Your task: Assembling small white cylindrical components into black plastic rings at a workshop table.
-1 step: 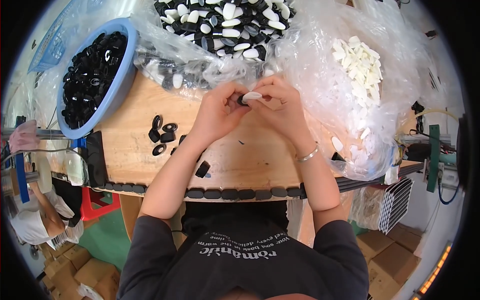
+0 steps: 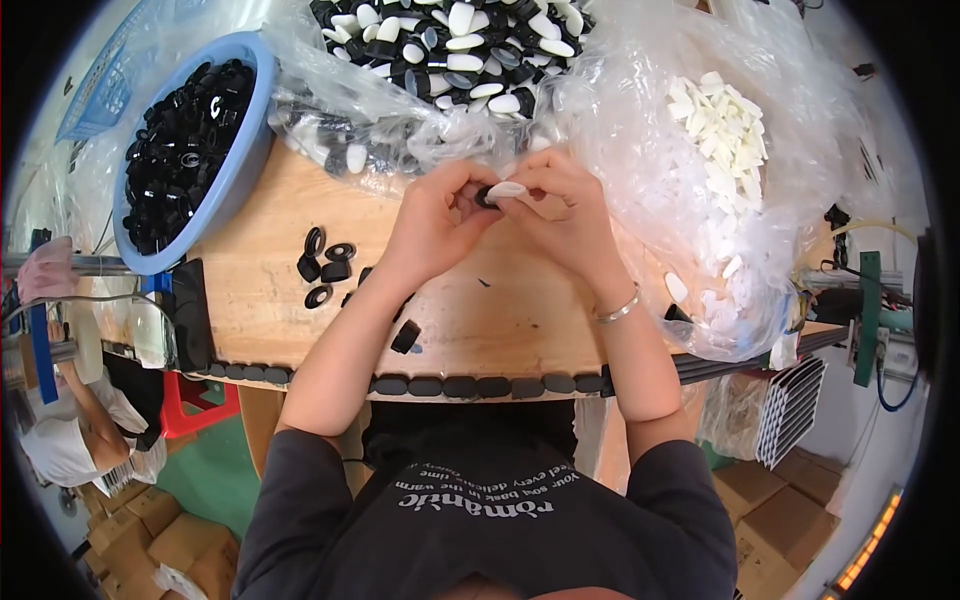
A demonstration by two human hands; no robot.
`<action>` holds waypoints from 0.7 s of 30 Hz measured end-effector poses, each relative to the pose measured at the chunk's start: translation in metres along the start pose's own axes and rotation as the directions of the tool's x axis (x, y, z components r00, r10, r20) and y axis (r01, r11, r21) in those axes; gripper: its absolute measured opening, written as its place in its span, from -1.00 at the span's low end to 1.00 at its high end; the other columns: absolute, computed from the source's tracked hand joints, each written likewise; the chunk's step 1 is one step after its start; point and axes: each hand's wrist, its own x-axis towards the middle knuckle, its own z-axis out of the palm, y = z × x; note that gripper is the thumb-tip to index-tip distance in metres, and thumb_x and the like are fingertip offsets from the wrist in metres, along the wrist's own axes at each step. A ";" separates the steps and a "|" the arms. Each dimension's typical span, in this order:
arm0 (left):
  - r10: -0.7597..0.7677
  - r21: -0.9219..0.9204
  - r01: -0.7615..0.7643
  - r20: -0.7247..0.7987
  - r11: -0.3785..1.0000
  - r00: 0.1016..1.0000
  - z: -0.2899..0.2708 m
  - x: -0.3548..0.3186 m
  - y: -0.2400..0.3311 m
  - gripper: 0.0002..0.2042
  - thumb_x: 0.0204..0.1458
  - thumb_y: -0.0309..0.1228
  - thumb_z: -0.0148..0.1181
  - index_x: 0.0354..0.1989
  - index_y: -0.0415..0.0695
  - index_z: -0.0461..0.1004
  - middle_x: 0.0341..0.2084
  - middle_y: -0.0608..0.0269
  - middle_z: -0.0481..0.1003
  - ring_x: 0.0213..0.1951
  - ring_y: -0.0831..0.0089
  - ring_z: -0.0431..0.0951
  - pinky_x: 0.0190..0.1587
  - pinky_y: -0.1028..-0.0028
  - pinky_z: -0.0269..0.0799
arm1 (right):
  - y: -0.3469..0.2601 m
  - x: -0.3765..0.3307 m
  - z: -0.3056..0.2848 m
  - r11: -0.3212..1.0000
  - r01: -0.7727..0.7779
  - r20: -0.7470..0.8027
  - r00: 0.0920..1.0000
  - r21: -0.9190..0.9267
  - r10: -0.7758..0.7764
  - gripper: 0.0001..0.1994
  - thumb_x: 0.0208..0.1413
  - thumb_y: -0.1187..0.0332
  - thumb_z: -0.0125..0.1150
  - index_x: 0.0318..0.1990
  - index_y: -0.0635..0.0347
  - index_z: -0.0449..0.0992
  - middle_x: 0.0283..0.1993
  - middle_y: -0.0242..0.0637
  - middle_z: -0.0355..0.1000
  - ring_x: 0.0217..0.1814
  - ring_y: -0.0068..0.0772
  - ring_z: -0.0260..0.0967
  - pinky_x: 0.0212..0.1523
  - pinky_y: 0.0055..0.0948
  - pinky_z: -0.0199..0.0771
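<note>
Above the middle of the table, my two hands meet at the fingertips. My left hand (image 2: 436,222) pinches a small black ring-like part (image 2: 484,197), mostly hidden by the fingers. A white oval piece (image 2: 508,189) lies against that part, gripped between the thumb and fingers of my right hand (image 2: 560,208). Whether the two pieces are joined cannot be made out. Several loose black caps (image 2: 336,271) rest on the wood left of my left forearm, and one more black cap (image 2: 405,337) lies close beside it.
A blue basin (image 2: 262,100) full of glossy black parts stands at the left. Beyond my hands, a clear plastic bag (image 2: 420,130) bears a heap of black-and-white pieces (image 2: 465,62). White pieces (image 2: 722,135) fill plastic on the right. Black pads (image 2: 490,387) line the table's near edge.
</note>
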 end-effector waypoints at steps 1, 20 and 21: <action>-0.017 -0.070 0.017 0.008 0.997 1.000 -0.002 0.001 0.000 -0.70 -0.18 -0.74 0.18 -0.22 -0.20 0.46 -0.38 0.36 0.43 -0.41 0.67 0.37 -0.36 0.65 0.29 | -0.003 0.001 -0.003 0.998 0.052 0.034 0.998 -0.030 -0.051 -0.85 -0.13 0.57 0.30 -0.33 0.22 0.55 -0.32 -0.36 0.41 -0.34 -0.52 0.32 -0.34 -0.59 0.32; 0.167 0.177 -0.163 -0.006 0.971 0.986 -0.005 -0.001 0.010 -0.71 -0.23 -0.75 0.20 -0.26 -0.26 0.48 -0.33 0.22 0.45 -0.45 0.53 0.43 -0.39 0.59 0.36 | -0.001 -0.006 -0.001 0.962 0.218 0.149 0.970 -0.166 -0.194 -0.83 -0.09 0.56 0.26 -0.29 0.22 0.50 -0.30 -0.24 0.37 -0.32 -0.29 0.38 -0.38 -0.44 0.39; 0.172 0.184 -0.168 -0.005 0.968 0.985 -0.005 -0.002 0.010 -0.71 -0.23 -0.74 0.20 -0.26 -0.26 0.48 -0.32 0.21 0.45 -0.45 0.52 0.44 -0.39 0.59 0.37 | -0.003 -0.006 -0.002 0.961 0.222 0.151 0.969 -0.164 -0.198 -0.83 -0.09 0.56 0.26 -0.29 0.22 0.50 -0.30 -0.24 0.37 -0.32 -0.29 0.38 -0.38 -0.44 0.39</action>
